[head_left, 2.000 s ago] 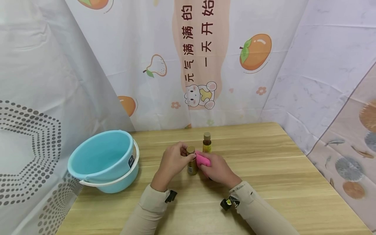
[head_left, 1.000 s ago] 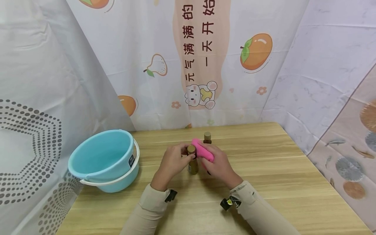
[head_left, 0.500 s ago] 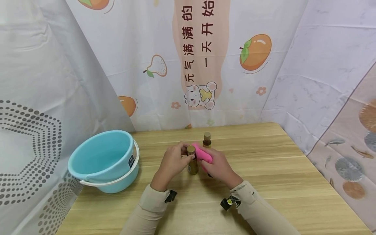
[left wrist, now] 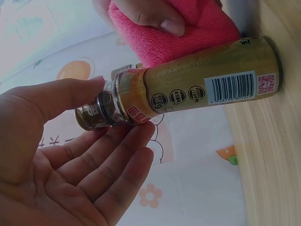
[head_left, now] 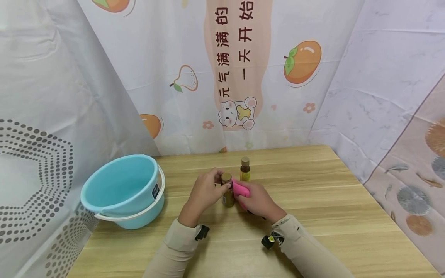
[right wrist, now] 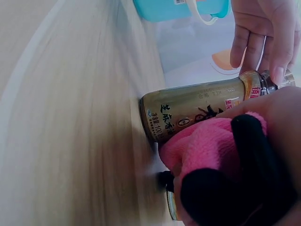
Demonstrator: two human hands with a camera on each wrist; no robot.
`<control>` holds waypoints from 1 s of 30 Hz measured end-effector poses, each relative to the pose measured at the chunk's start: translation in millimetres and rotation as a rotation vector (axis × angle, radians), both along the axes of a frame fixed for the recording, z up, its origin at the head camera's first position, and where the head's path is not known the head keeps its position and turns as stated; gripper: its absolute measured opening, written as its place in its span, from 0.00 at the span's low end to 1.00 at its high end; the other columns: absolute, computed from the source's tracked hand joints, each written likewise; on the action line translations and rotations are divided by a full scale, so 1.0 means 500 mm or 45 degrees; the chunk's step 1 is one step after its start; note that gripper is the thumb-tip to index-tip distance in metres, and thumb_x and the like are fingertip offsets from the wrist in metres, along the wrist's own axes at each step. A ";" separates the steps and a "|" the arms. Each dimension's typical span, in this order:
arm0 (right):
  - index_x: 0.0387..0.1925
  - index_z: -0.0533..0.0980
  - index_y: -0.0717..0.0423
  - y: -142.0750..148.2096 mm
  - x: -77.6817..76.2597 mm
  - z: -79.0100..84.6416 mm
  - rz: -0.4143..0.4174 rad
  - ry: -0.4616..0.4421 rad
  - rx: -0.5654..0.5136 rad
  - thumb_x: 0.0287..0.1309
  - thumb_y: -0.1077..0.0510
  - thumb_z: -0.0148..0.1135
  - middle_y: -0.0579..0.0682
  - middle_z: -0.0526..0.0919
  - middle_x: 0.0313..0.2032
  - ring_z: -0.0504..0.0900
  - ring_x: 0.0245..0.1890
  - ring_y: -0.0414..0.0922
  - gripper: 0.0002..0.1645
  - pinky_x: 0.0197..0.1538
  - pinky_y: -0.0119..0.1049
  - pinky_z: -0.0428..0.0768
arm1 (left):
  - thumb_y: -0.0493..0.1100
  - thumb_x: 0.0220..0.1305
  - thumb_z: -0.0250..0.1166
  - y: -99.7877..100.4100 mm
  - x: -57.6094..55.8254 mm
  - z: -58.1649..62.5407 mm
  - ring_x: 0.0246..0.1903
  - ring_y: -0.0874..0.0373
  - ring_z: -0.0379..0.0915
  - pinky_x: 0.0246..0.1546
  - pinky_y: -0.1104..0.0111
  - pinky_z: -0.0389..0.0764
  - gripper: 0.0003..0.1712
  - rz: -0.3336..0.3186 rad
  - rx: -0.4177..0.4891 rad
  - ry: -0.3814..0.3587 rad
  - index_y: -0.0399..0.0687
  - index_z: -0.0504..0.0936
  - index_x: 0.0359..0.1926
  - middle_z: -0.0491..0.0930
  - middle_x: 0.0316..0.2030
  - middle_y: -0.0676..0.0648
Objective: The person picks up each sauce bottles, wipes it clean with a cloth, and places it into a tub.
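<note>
A sesame oil bottle with a golden label and cap stands upright on the table. My left hand pinches its neck between thumb and fingers; in the left wrist view the other fingers spread out below. My right hand grips a bunched pink cloth and presses it to the bottle's right side. Up close, the cloth looks fluffy and lies along the label, beside the barcode. In the right wrist view the cloth covers part of the bottle's lettering, and a black strap partly blocks the view.
Just behind my right hand stands a second, darker bottle with a yellow label. A light blue bucket with a white handle sits at the table's left. A printed curtain hangs along the back edge of the wooden table.
My right hand and the cloth went up toward the bottle's cap, then came back down its side, uncovering the rear bottle's label. The left hand stays at the neck.
</note>
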State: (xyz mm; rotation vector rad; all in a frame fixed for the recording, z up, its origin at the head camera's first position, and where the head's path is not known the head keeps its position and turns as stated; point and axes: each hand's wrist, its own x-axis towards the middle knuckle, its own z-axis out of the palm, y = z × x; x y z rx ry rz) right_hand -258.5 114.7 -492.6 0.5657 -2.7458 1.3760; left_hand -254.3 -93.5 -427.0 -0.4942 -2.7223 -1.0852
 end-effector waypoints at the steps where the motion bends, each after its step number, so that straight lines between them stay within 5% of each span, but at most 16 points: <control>1: 0.68 0.77 0.39 0.001 0.000 -0.002 0.001 -0.006 -0.004 0.65 0.58 0.67 0.46 0.87 0.39 0.80 0.28 0.40 0.31 0.28 0.35 0.81 | 0.46 0.63 0.75 0.000 0.000 0.000 0.44 0.53 0.87 0.44 0.58 0.86 0.19 -0.001 -0.003 0.002 0.48 0.83 0.52 0.88 0.41 0.51; 11: 0.68 0.77 0.38 0.004 0.000 -0.004 -0.018 -0.026 -0.008 0.64 0.58 0.67 0.48 0.86 0.40 0.79 0.27 0.41 0.32 0.28 0.37 0.80 | 0.57 0.60 0.77 0.002 0.004 0.004 0.47 0.54 0.87 0.44 0.57 0.86 0.28 0.072 -0.044 0.016 0.48 0.82 0.55 0.84 0.52 0.49; 19: 0.68 0.77 0.39 0.001 0.001 0.000 -0.034 -0.016 0.017 0.64 0.57 0.67 0.48 0.86 0.39 0.80 0.27 0.40 0.31 0.27 0.37 0.80 | 0.53 0.60 0.78 0.003 -0.001 -0.003 0.39 0.58 0.86 0.39 0.61 0.85 0.21 0.071 -0.063 0.081 0.49 0.83 0.48 0.86 0.40 0.51; 30: 0.68 0.77 0.37 -0.001 0.009 0.026 -0.042 0.085 -0.026 0.63 0.58 0.67 0.45 0.86 0.45 0.80 0.31 0.40 0.32 0.31 0.36 0.80 | 0.50 0.61 0.77 0.005 0.005 0.002 0.42 0.57 0.86 0.40 0.60 0.85 0.20 0.069 -0.028 0.050 0.49 0.85 0.51 0.87 0.42 0.52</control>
